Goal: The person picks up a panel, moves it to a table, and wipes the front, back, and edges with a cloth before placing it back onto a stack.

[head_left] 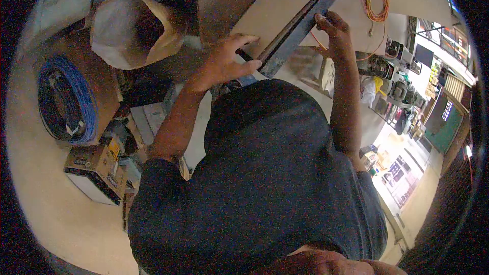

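Slipping off the pale wooden surface (pixel 285 0) is judged the main risk for the long dark grey metal bar (pixel 298 30). It is laid diagonally in the upper middle of the frame, its near end at the board's edge, so an uneven push could tip it down. Fingers could also be pinched beneath its edge. The bar is seen as straight, narrow, dull and faintly bluish, and is judged rigid and heavy. It is gripped farther up by the right hand (pixel 333 25), fingers curled over it, while the left hand (pixel 229 61) is spread flat at its near end.
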Motion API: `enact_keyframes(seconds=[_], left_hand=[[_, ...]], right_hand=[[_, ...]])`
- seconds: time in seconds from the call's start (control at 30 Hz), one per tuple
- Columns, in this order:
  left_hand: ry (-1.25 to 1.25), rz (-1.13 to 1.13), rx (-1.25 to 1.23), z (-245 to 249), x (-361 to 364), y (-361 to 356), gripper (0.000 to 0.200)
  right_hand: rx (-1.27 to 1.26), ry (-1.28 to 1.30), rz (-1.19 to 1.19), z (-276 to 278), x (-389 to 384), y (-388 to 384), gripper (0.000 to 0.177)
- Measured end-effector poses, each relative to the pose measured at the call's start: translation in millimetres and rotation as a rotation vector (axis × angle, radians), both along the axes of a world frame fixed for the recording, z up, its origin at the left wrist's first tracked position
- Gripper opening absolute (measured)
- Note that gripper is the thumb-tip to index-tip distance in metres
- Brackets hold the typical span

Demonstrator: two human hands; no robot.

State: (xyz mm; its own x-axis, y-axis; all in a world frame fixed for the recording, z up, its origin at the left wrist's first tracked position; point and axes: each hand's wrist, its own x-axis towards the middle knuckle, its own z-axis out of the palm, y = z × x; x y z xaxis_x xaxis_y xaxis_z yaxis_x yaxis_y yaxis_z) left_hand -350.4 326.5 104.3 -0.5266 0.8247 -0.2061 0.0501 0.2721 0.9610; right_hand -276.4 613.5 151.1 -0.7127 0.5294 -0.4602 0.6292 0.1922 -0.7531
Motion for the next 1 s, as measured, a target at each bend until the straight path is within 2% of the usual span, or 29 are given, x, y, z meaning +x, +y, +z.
enact_keyframes(seconds=[0.07, 0.13, 0.2, 0.23, 0.3, 0.33, 0.37, 0.4, 0.43, 0.5, 0.57, 0.67, 0.73, 0.83, 0.9, 0.97, 1.0], left_hand=[[-0.021, 0.033, 0.027, 9, -4, -1, 0.058], [-0.043, 0.067, 0.055, 8, -7, -2, 0.054], [0.344, 0.103, 0.100, -1, -11, -5, 0.043], [0.345, 0.106, 0.099, -3, -12, -8, 0.043], [0.127, 0.182, 0.066, -3, -17, -11, 0.041], [0.126, 0.183, 0.066, -1, -20, -14, 0.041], [0.248, 0.214, 0.055, 1, -24, -16, 0.036], [0.371, 0.248, 0.044, 3, -28, -18, 0.030], [0.373, 0.252, 0.048, 6, -31, -17, 0.030], [0.331, 0.505, 0.071, 11, -37, -18, 0.024], [0.416, 0.584, 0.109, 3, -52, -20, 0.024], [0.587, 0.695, 0.164, -15, -81, -18, 0.024], [0.761, 0.729, 0.168, -27, -99, -13, 0.025], [0.722, 0.719, 0.106, -34, -114, -4, 0.026], [0.669, 0.712, 0.126, -28, -123, 3, 0.025], [0.581, 0.728, 0.152, -27, -134, 6, 0.025], [0.587, 0.724, 0.158, -26, -141, 8, 0.025]], right_hand=[[-0.025, -0.001, -0.028, 0, -1, -2, 0.045], [0.017, 0.034, -0.035, -4, 1, -1, 0.035], [0.044, 0.073, 0.020, -12, 3, 7, 0.033], [0.057, 0.102, 0.076, -16, 3, 12, 0.034], [0.060, 0.099, 0.073, -15, 3, 11, 0.034], [0.063, 0.097, 0.070, -15, 3, 10, 0.034], [0.064, 0.096, 0.071, -11, 2, 6, 0.034], [0.088, 0.045, 0.008, -5, 0, -1, 0.034], [0.113, -0.004, -0.054, -1, -3, -3, 0.034], [0.093, 0.075, 0.030, -17, 2, 10, 0.035], [0.073, 0.153, 0.115, -24, 4, 16, 0.036], [0.091, 0.079, 0.091, -20, 4, 15, 0.036], [-0.035, 0.079, 0.041, -31, 6, 24, 0.039], [-0.072, 0.157, -0.103, -23, 4, 6, 0.046], [0.009, 0.138, -0.118, -13, -2, -3, 0.052], [0.394, 0.103, -0.043, -4, 0, -12, 0.053], [0.466, 0.084, -0.045, 3, -2, -21, 0.052]])
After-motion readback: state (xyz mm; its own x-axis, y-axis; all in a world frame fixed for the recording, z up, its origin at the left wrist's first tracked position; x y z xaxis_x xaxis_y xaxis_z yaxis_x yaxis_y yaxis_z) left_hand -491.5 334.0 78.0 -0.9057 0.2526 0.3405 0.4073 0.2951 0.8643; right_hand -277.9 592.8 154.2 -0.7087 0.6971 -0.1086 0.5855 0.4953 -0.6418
